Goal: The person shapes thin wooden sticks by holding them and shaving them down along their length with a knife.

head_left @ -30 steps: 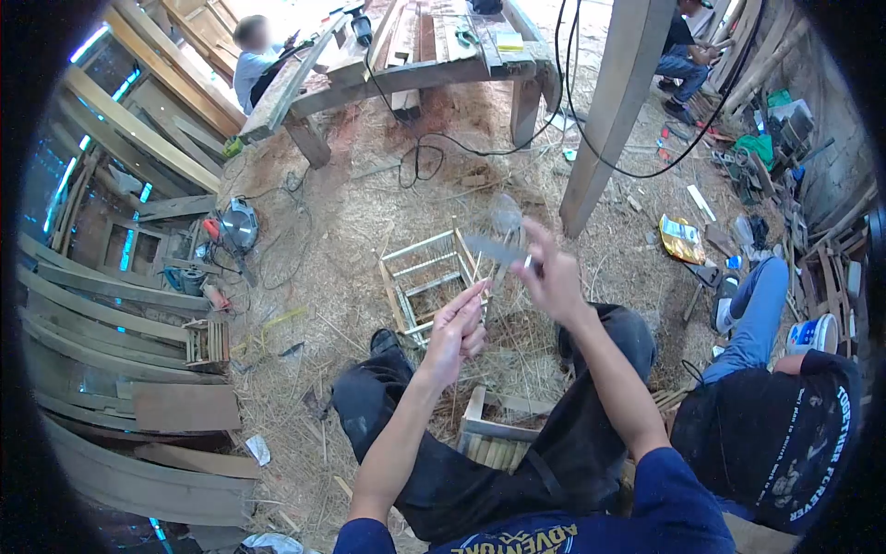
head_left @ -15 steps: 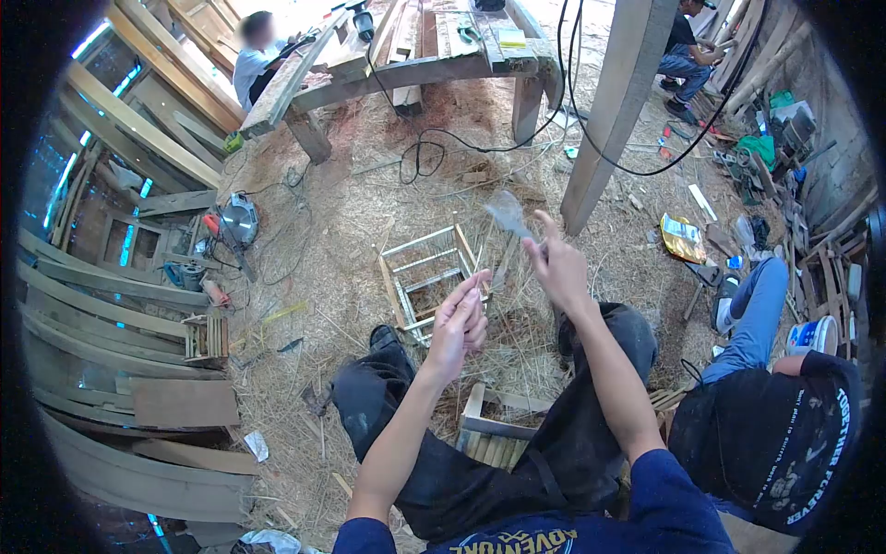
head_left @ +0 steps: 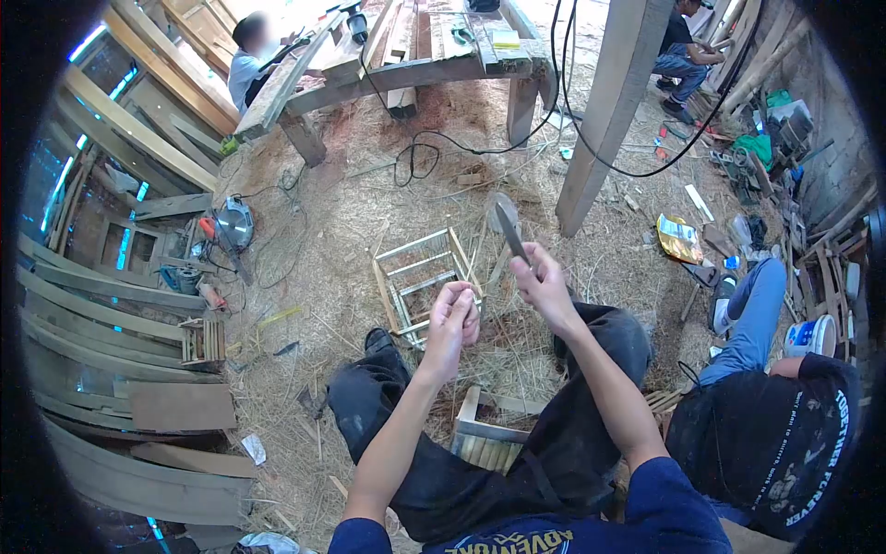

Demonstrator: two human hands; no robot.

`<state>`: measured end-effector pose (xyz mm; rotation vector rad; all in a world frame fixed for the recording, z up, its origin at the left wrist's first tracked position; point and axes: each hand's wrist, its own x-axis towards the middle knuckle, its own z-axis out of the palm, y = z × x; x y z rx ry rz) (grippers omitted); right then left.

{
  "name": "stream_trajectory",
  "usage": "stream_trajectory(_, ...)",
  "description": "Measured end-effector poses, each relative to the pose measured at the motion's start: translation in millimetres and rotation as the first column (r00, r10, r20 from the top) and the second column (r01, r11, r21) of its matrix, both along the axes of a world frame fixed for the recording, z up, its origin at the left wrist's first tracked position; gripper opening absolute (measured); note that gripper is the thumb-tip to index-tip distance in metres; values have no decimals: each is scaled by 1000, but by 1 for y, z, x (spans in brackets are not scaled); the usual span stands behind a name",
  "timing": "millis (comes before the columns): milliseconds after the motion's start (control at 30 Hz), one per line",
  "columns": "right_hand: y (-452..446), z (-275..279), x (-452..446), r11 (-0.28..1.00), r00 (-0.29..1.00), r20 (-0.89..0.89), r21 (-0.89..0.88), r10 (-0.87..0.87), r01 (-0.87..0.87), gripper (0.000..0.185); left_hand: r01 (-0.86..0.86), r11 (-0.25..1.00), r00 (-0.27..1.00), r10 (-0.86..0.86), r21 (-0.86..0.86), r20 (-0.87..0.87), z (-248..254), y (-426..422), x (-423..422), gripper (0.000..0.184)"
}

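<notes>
A broad-bladed metal knife (head_left: 512, 238) juts forward from the right hand (head_left: 544, 291), its long axis running away from the body and leaning slightly left, its blade well apart from the left hand (head_left: 452, 323). The right fingers are wrapped round its handle; the left ones are curled in with the thumb pressed to them, near the pale, open box-shaped wooden frame (head_left: 413, 245), and whether they pinch anything I cannot tell.
</notes>
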<state>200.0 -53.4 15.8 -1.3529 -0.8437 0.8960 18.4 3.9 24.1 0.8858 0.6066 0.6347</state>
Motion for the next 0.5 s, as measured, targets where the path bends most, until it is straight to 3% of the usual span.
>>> stream_trajectory(33, -1, 4, -5, 998, 995, -81, 17, 59, -58, 28, 1, 1000, 1000, -1, 22, -15, -3, -1, 2, 15)
stream_trajectory(133, 1, 9, -14, 998, 998, 23, -16, 62, -62, 25, 3, 999, 999, 0, 54, -51, -10, -8, 9, 17)
stream_trajectory(300, 8, -4, 2, 992, 989, 107, 90, -101, 91, 23, 29, 998, 998, -27, 49, -48, -9, -9, 13, 16)
stream_trajectory(400, 5, -1, 14, 954, 883, 362, 144, -299, 264, 25, 49, 999, 999, -49, 6, -25, -8, -11, 13, 16)
stream_trajectory(433, 0, 11, 15, 935, 898, 261, 106, -355, 338, 24, 47, 999, 999, -47, -25, -10, -8, -10, 11, 16)
stream_trajectory(500, -7, 9, 37, 934, 869, 350, 56, -350, 354, 24, 29, 998, 1000, -29, -58, -8, -10, -7, 6, 16)
